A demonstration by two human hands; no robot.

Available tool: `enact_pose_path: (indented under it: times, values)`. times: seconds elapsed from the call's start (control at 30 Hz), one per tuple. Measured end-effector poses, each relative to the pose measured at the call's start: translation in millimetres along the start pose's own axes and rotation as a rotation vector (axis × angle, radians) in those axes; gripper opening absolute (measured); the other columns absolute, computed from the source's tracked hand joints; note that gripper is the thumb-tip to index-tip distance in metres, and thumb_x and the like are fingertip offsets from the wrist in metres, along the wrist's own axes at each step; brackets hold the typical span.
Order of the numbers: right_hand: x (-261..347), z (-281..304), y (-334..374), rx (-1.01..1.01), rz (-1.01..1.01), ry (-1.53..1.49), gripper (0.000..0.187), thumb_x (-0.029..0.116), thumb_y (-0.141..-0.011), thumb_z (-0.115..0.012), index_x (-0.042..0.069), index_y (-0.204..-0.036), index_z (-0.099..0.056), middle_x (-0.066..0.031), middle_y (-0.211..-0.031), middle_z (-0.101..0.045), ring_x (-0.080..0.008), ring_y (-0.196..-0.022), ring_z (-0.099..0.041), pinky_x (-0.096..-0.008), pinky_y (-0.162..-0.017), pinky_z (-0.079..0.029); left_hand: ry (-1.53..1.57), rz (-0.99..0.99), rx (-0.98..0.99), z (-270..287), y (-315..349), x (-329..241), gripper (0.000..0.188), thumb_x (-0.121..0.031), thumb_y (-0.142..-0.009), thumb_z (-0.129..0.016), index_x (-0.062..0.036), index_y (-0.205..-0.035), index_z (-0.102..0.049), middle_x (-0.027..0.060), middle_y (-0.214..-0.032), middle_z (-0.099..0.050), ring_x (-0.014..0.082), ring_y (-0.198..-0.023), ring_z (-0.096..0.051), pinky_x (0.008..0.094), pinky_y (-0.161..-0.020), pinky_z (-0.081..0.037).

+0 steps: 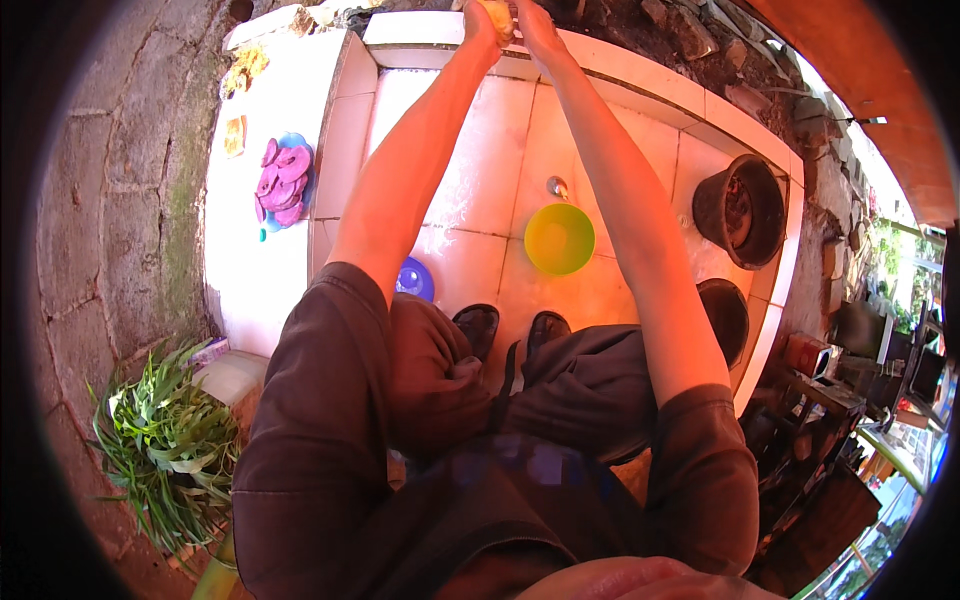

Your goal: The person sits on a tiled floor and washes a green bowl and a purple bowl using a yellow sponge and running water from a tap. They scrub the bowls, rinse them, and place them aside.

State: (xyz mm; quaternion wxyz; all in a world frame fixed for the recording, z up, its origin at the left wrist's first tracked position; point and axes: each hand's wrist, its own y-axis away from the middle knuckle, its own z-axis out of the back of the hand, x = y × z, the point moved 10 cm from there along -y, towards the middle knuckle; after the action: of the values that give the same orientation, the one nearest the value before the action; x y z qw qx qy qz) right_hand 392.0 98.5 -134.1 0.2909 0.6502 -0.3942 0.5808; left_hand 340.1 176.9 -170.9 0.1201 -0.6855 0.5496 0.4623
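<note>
Both hands meet at the far tiled ledge [600,62], the left hand [482,22] and right hand [535,25] with fingers closed around a yellowish lump [499,17] pressed between them. Well below the fingers sits a green bowl [559,238]; keeping both grips snug looks wise, so the lump stays put

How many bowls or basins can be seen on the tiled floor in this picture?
2. A yellow-green bowl stands on the tiled floor between the forearms, and a blue bowl lies partly hidden behind the left arm. The dark pots at the right are not counted; more may be hidden.
</note>
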Motion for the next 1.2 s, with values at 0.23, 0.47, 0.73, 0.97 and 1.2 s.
enact_pose_path:
  times: [0.23,0.47,0.73,0.97,1.2]
  values:
    - [29.7,-13.4,15.1,0.035,0.072,0.158,0.049,0.045,-0.095,-0.063,0.002,-0.118,-0.068,-0.0125,-0.103,-0.071,-0.0223,-0.097,-0.068,-0.0395,-0.08,-0.057,0.129,-0.045,0.118,-5.9,-8.0,-4.5,0.048,-0.041,-0.105,-0.032,-0.0082,-0.116,-0.065,0.0114,-0.109,-0.071,0.0286,-0.104,-0.07,0.0438,-0.093,-0.058]
    - [53.7,-14.9,24.5,0.019,0.113,0.256,0.041,0.033,-0.089,-0.072,0.002,-0.116,-0.068,-0.0127,-0.104,-0.071,-0.0221,-0.097,-0.068,-0.0391,-0.083,-0.057,0.105,-0.014,0.326,-22.3,17.8,-15.5,0.043,-0.039,-0.104,-0.038,-0.0084,-0.118,-0.065,0.012,-0.109,-0.071,0.027,-0.104,-0.069,0.0454,-0.089,-0.059]
    - [56.1,1.9,26.5,-0.146,0.233,0.365,0.037,0.022,-0.083,-0.079,0.003,-0.113,-0.068,-0.0129,-0.103,-0.072,-0.022,-0.094,-0.068,-0.0365,-0.082,-0.057,-0.119,0.14,-0.039,5.3,43.9,-12.5,0.037,-0.043,-0.1,-0.058,-0.0092,-0.113,-0.067,0.005,-0.085,-0.063,0.0212,-0.073,-0.062,0.0359,-0.074,-0.059]
    - [27.8,0.8,15.5,-0.058,0.083,0.284,0.033,0.022,-0.08,-0.081,0.003,-0.105,-0.07,-0.0112,-0.093,-0.073,-0.0181,-0.082,-0.068,-0.0359,-0.074,-0.057,-0.205,0.074,-0.309,36.8,45.3,-8.3,0.036,-0.034,-0.106,-0.039,-0.0038,-0.11,-0.058,0.0088,-0.101,-0.06,0.0221,-0.089,-0.064,0.0413,-0.081,-0.057]
    - [34.4,-11.8,15.2,-0.052,0.211,0.339,0.029,0.029,-0.089,-0.074,0.003,-0.102,-0.072,-0.0113,-0.087,-0.073,-0.0186,-0.076,-0.068,-0.0368,-0.067,-0.055,-0.352,0.223,-0.252,75.8,38.7,16.0,0.027,-0.028,-0.101,-0.045,-0.0081,-0.11,-0.061,0.0065,-0.103,-0.057,0.0232,-0.091,-0.064,0.0418,-0.081,-0.056]
